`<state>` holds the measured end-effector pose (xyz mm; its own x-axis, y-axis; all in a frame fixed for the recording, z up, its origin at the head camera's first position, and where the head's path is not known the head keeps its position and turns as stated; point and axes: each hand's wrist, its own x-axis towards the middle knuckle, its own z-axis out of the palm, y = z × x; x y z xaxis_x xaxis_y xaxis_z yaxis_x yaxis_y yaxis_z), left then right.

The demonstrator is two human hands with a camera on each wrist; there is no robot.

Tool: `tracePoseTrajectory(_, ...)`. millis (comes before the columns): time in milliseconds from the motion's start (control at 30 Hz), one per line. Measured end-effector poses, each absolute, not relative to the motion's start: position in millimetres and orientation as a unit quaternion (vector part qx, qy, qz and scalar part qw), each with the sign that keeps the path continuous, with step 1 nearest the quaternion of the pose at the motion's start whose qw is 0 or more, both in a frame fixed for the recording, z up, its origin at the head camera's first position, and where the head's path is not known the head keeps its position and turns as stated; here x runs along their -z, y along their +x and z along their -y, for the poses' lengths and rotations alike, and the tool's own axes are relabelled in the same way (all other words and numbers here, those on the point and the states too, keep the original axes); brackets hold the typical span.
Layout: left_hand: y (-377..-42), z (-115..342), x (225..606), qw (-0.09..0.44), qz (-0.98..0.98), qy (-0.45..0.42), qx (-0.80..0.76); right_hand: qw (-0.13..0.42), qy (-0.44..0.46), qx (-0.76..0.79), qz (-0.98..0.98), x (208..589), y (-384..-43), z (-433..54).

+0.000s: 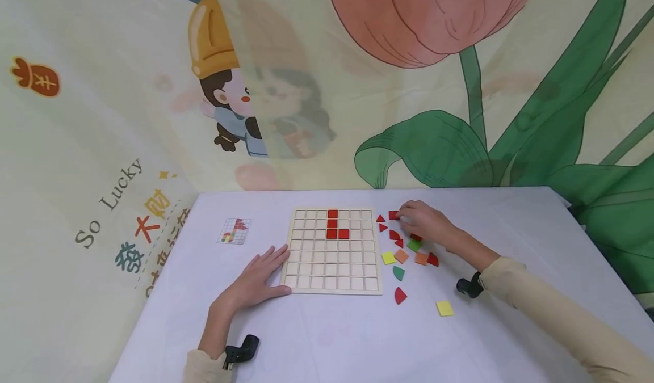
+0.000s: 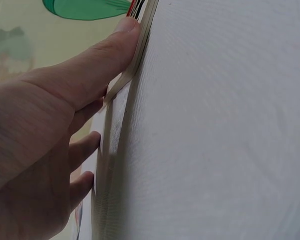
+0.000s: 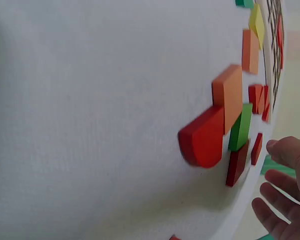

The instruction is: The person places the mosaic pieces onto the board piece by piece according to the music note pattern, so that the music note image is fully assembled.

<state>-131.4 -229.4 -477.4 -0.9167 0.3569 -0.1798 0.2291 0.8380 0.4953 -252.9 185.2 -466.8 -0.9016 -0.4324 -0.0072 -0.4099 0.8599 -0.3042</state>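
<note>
A pale wooden grid board (image 1: 332, 269) lies on the table, with several red squares (image 1: 332, 223) set in its upper cells in an L shape. My left hand (image 1: 261, 280) rests at the board's left edge, fingers spread and the thumb at its near corner; in the left wrist view the thumb (image 2: 102, 62) lies along the rim. Right of the board, my right hand (image 1: 428, 222) reaches over the loose pieces, fingertips right at a red square (image 1: 393, 215). Its fingers (image 3: 280, 197) look loosely bent and apart from the thumb in the right wrist view.
Loose red, orange, green and yellow pieces lie right of the board, including a green square (image 1: 414, 245) and a red quarter-circle (image 1: 401, 296). A yellow square (image 1: 444, 308) sits nearer the front. On the left lies a printed pattern card (image 1: 234, 231). A patterned cloth hangs behind.
</note>
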Motion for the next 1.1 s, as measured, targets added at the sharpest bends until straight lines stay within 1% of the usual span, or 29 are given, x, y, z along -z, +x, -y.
tracePoseTrajectory(167, -131, 230, 478, 0.134, -0.949, 0.155, -0.239, 0.036, -0.208, 0.191, -0.959, 471, -261, -192)
tracePoseTrajectory(300, -132, 230, 477, 0.133, -0.948, 0.155, -0.245, 0.057, -0.21, 0.201, -0.955, 476, -268, -189)
tracePoseTrajectory(400, -131, 230, 478, 0.13, -0.948, 0.157, -0.245, 0.063, -0.209, 0.195, -0.956, 479, -272, -185)
tracePoseTrajectory(533, -131, 230, 477, 0.129, -0.948, 0.163, -0.242, 0.058, -0.213, 0.179, -0.959, 480, -276, -181)
tracePoseTrajectory(700, -129, 230, 475, 0.129, -0.947, 0.161, -0.246, 0.038, -0.225, 0.162, -0.96, 475, -279, -173)
tracePoseTrajectory(833, -130, 229, 475, 0.129, -0.949, 0.159, -0.239, 0.031, -0.235, 0.193, -0.952, 467, -278, -156)
tracePoseTrajectory(1100, -131, 229, 476, 0.132, -0.948, 0.155, -0.245, 0.055, -0.325, 0.192, -0.924, 459, -272, -99)
